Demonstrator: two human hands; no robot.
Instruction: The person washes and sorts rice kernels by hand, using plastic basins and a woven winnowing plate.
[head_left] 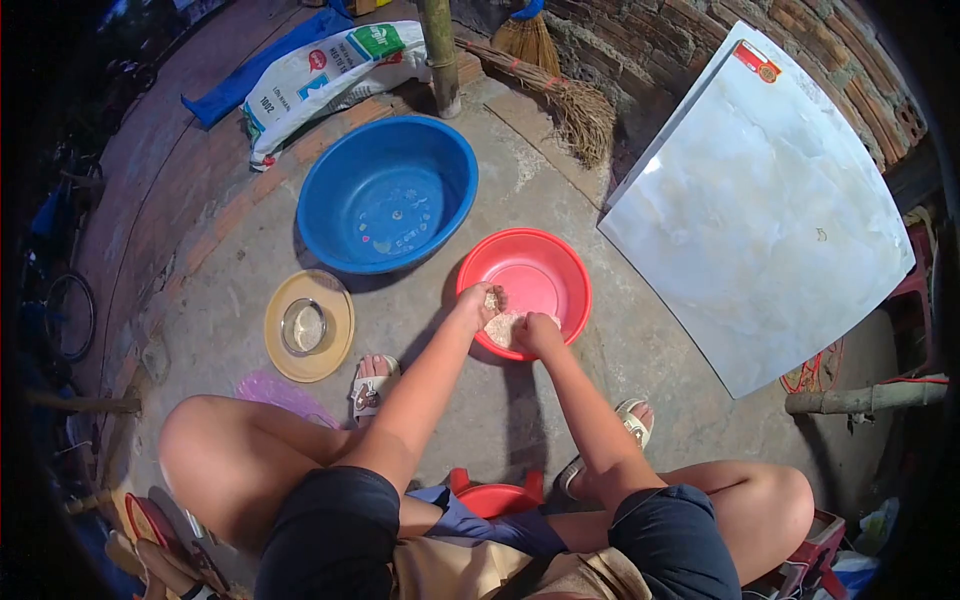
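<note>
Both hands are inside a red plastic basin [540,252] on the concrete floor. Pale beige, crumbly grain-like material [503,330] lies along the basin's near side. My left hand [482,304] is at the left wall, its fingers curled round a clump of this material. My right hand [541,335] is closed, low in the near right part of the basin, beside the material. Its fingertips are turned away, so what it holds is hidden.
A large blue basin [325,190] stands beyond to the left. Nearer are a tan round tray [340,340] with a clear bowl [303,327], and a pink plastic bag [285,398]. Glossy marbled panels [760,210] lean at right. A printed sack [335,85], post [440,60] and straw broom [575,110] are behind.
</note>
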